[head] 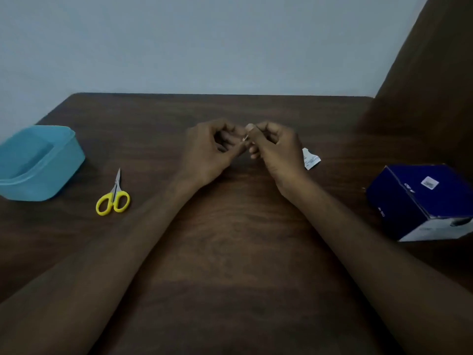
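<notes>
Pale sliver point(245, 137) — too small to identify — pinched by left hand point(212, 149) and right hand point(277, 149); scissors point(113, 197) at eight o'clock.

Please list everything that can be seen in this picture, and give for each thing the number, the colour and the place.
small strip: one, pale, between the fingertips of both hands, over the middle of the table; too small to identify
torn packet: one, white with print, on the table just right of the right hand
scissors: one pair, yellow handles, blades closed, on the table left of the hands
container: one, light blue, open top, at the left edge of the table
box: one, dark blue with a white side, at the right edge of the table
table: one, dark brown wood
wall: one, pale grey-blue, behind the table
left hand: one, fingers curled, pinches the small strip
right hand: one, fingers curled, pinches the small strip
</notes>
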`<action>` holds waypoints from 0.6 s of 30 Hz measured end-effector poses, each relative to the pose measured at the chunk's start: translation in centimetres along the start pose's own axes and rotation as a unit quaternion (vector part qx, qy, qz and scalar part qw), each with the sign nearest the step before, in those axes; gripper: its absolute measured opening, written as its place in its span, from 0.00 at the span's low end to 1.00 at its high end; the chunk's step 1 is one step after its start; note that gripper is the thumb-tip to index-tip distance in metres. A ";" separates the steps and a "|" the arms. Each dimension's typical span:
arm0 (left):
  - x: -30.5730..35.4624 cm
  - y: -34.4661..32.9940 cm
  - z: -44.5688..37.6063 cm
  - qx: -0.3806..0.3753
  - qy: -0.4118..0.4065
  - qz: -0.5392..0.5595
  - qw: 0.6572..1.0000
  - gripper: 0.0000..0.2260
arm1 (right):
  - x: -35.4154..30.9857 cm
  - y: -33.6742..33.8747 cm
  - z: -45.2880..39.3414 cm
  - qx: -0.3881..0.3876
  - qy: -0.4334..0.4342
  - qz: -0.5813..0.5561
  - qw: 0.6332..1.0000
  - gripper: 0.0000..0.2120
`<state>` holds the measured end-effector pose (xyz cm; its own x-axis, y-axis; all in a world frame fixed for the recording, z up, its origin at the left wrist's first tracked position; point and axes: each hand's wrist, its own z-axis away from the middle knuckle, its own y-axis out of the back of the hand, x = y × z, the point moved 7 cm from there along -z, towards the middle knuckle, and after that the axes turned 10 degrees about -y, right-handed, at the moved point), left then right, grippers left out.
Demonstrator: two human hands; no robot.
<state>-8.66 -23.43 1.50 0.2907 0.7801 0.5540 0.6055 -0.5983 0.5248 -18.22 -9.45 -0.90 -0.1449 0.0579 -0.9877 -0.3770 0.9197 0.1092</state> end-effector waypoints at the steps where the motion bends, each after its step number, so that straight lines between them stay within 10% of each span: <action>1: -0.4 0.1 -0.1 0.002 0.009 0.016 1.000 0.09 | 0.0 0.0 0.0 -0.006 -0.004 -0.007 1.000 0.10; 10: -2.1 -0.7 -0.4 -0.007 0.055 0.128 0.990 0.03 | 0.5 -0.2 -0.1 -0.067 -0.115 -0.151 0.980 0.15; 18: -3.0 -0.3 -0.3 0.024 0.124 0.206 0.970 0.04 | -0.5 -0.1 0.0 -0.013 0.034 -0.007 0.999 0.07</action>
<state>-9.95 -25.61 -0.09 0.3309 0.4055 0.8521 0.5116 -0.8358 0.1991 -18.17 -9.57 -0.43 -0.2001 0.0174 -0.9796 -0.4028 0.9100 0.0985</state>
